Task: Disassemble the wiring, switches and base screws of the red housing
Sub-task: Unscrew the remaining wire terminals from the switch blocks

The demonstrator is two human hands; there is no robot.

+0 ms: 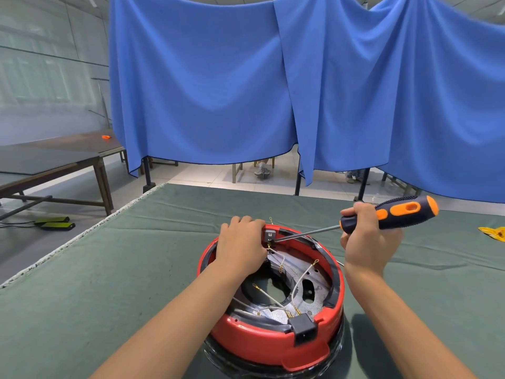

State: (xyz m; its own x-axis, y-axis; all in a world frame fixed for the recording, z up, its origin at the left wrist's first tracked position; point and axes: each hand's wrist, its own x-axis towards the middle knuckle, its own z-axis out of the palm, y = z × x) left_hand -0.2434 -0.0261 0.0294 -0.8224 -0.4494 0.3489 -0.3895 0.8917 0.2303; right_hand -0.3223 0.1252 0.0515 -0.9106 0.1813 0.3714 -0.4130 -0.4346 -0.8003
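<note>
Off to the far left a dark side table stands apart from our work, with a small orange object on it, and two yellow-and-black devices lie on the floor beneath; none of this bears on the job. Our bench, draped in a green cloth, carries the red housing near its front middle edge, just before us, open side up so that the metal plate, white wires and brass terminals inside can be reached.

Our left hand lies over the far-left rim of the housing, its fingers curled over the edge beside the small grey switch block. We judge this hold is there to steady the shell and keep the switch from turning while the tool bears on it. Whether the fingers actually pinch the switch or only clasp the rim we cannot tell.

The screwdriver reaches in from the right, its shaft slanting down so the tip meets the fastening just below the switch block. At the near rim a black power socket remains seated, with wires still running to it.

Our right hand is clenched round the dark-and-orange handle, held high and out to the side, which we take to give a low angle across the rim onto the screw. A yellow scrap lies at the bench's far right.
</note>
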